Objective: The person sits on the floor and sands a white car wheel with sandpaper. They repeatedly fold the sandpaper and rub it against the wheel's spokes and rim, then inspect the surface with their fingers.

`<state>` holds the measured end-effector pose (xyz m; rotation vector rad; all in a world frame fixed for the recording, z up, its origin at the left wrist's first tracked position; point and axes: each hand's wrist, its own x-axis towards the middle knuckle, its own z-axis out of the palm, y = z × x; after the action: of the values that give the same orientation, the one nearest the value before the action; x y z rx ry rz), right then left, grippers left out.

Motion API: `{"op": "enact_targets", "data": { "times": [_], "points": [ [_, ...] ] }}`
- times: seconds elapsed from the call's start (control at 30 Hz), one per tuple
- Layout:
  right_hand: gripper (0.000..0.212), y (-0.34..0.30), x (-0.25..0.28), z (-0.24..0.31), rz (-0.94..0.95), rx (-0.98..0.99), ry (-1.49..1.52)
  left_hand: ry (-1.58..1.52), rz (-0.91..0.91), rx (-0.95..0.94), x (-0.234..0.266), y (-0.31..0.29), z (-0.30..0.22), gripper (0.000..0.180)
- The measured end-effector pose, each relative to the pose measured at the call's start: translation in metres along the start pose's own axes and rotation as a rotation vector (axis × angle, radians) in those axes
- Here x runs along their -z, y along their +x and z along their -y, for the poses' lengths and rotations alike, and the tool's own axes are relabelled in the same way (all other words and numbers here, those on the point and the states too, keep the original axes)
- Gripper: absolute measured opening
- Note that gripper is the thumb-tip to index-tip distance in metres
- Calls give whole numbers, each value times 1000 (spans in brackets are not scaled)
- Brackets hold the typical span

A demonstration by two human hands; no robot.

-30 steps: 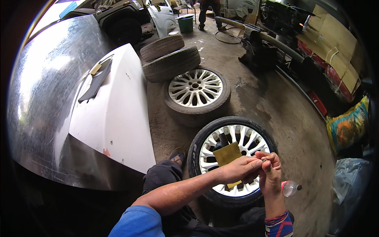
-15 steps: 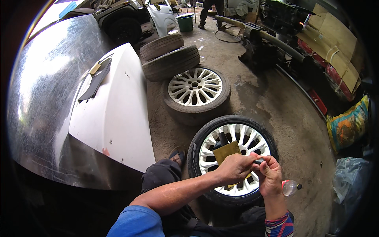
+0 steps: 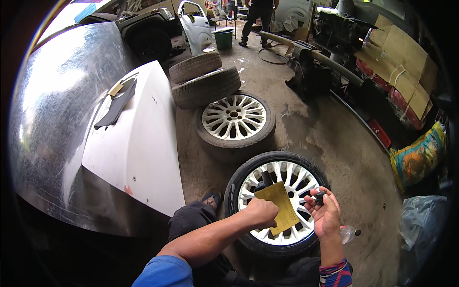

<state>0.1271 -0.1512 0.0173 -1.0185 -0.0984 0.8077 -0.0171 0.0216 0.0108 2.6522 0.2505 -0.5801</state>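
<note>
My left hand (image 3: 262, 212) is closed above the left part of a yellow sheet (image 3: 284, 210) that looks like sandpaper. Whatever its fingers hold, if anything, is hidden. Between the fingers and thumb of my right hand (image 3: 328, 216) is a small black piece (image 3: 320, 196), too small to name. Below both hands lies a wheel with a white multi-spoke rim (image 3: 306, 178) and a black tyre (image 3: 311, 165). The sheet rests across its spokes, partly over a dark handle-like object (image 3: 266, 179). A clear plastic bottle (image 3: 348, 234) lies beside the tyre, near my right wrist.
A second white-rimmed wheel (image 3: 234, 115) lies farther off, with two tyres (image 3: 208, 88) stacked behind it. To the left, a white car panel (image 3: 138, 143) rests on a shiny metal sheet (image 3: 57, 119). A colourful sack (image 3: 418, 155) and a plastic bag (image 3: 420, 220) sit right. A person (image 3: 258, 21) stands far back.
My hands were together around a small dark piece and are now apart. The left has moved left over the yellow sheet; the right keeps a small black piece. The view has tilted up slightly.
</note>
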Motion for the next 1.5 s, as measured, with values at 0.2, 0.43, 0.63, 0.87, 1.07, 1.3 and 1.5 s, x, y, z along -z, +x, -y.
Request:
{"op": "enact_targets", "data": {
  "times": [0.2, 0.43, 0.63, 0.87, 1.07, 1.3, 1.5],
  "points": [
    [33, -5, -1, -14, 15, -62, -47, -25, 0, -4, -6, -8, 12, 43],
    [13, 5, -7, -47, 293, 131, -483, -94, 27, -22, 1, -19, 27, 47],
    [9, -56, -57, -48, 653, 922, -973, -126, -92, -79, 7, -21, 25, 28],
    [42, -118, -76, 158, 259, 2083, -1426, -185, -99, -16, 22, -22, 10, 45],
    [110, -84, 26, 459, -1215, 1094, -2056, -60, 5, 118, 28, -28, 11, 50],
    [72, -16, 64, 221, 44, 282, -2097, -112, -143, 94, 42, -36, 17, 45],
    [67, -20, 14, -4, 678, -22, -1608, -94, -117, 76, 43, -35, 12, 43]
  ]
}}
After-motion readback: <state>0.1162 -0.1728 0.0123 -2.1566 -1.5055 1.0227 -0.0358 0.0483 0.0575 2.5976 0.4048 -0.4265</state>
